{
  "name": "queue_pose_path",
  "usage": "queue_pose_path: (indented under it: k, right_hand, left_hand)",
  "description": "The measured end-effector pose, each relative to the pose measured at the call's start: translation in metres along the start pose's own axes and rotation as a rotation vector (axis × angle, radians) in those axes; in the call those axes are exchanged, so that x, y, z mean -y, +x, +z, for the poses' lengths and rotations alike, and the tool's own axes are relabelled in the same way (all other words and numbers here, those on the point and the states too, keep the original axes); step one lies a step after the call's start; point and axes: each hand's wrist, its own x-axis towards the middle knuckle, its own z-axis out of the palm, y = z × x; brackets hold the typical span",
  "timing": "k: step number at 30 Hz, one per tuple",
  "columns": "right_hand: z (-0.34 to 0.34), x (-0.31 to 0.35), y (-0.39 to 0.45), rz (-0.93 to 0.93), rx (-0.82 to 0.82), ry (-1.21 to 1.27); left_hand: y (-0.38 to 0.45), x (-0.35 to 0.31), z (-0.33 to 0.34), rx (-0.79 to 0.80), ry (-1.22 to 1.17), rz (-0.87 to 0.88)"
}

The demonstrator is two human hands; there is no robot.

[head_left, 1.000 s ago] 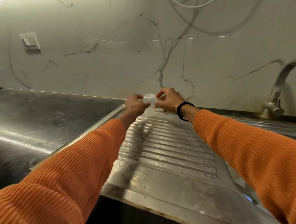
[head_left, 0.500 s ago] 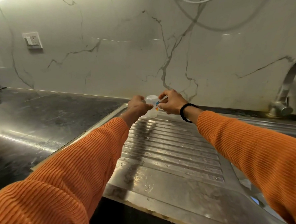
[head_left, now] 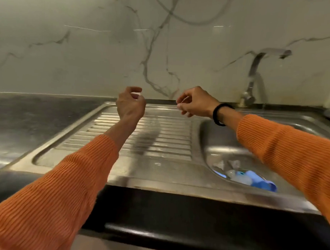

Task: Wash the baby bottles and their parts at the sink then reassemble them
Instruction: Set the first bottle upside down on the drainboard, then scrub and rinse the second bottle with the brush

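Both hands raised over the ribbed steel drainboard (head_left: 160,136), apart from each other. Left hand (head_left: 130,105): fingers curled around a small pale translucent piece (head_left: 136,95) (likely a bottle part; blurred, shape unclear). Right hand (head_left: 195,102): fingers curled, tips pinched together; whether anything sits between them, cannot tell.

Progress, as a judgement: early to middle. More baby bottle parts (head_left: 250,179) lie down in the sink basin (head_left: 216,138), clear plastic and a blue rounded piece, so washing or collecting remains. No assembled bottle in view. Tap (head_left: 255,72) not visibly running.

Materials: brushed, water-spotted steel; glossy veined marble wall; dark polished surface (head_left: 29,120); orange ribbed knit sleeves.
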Motion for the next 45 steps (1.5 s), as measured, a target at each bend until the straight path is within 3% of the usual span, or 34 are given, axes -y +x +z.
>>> queue_pose_path:
  k: [3,7,11,14,23,26,32,36,39,41,45]
  right_hand:
    - [-0.036,-0.029,-0.044,0.048,0.037,0.002]
    - [-0.072,-0.077,-0.086,0.151,0.154,-0.135]
    - [-0.083,-0.123,-0.117,0.264,0.4,-0.464]
    - [-0.073,-0.146,-0.133,0.274,0.617,-0.652]
    - [-0.048,-0.182,-0.132,0.217,0.681,-0.606]
    - [-0.046,-0.188,-0.13,0.187,0.617,-0.592]
    - [-0.042,-0.188,-0.133,0.22,0.746,-0.643]
    - [-0.051,-0.188,-0.132,0.25,0.706,-0.577]
    - [-0.075,-0.181,-0.128,0.273,0.606,-0.493]
    - [-0.096,-0.182,-0.124,0.291,0.457,-0.378]
    - [-0.126,-0.188,-0.108,0.353,-0.089,0.044]
  left_hand:
    - [-0.041,-0.024,0.028,0.217,-0.027,0.041]
    - [-0.091,-0.062,0.079,0.591,0.151,0.175]
    - [-0.135,-0.086,0.133,0.957,0.42,0.3]
    - [-0.157,-0.094,0.16,1.047,0.554,0.28]
    - [-0.179,-0.091,0.213,0.874,0.441,0.076]
    - [-0.183,-0.084,0.221,0.875,0.43,0.031]
    - [-0.18,-0.068,0.223,0.854,0.444,-0.015]
    - [-0.177,-0.068,0.223,0.81,0.423,-0.006]
    - [-0.173,-0.068,0.223,0.72,0.305,-0.007]
    - [-0.172,-0.071,0.223,0.627,0.156,-0.023]
    - [-0.176,-0.089,0.229,0.57,0.011,-0.079]
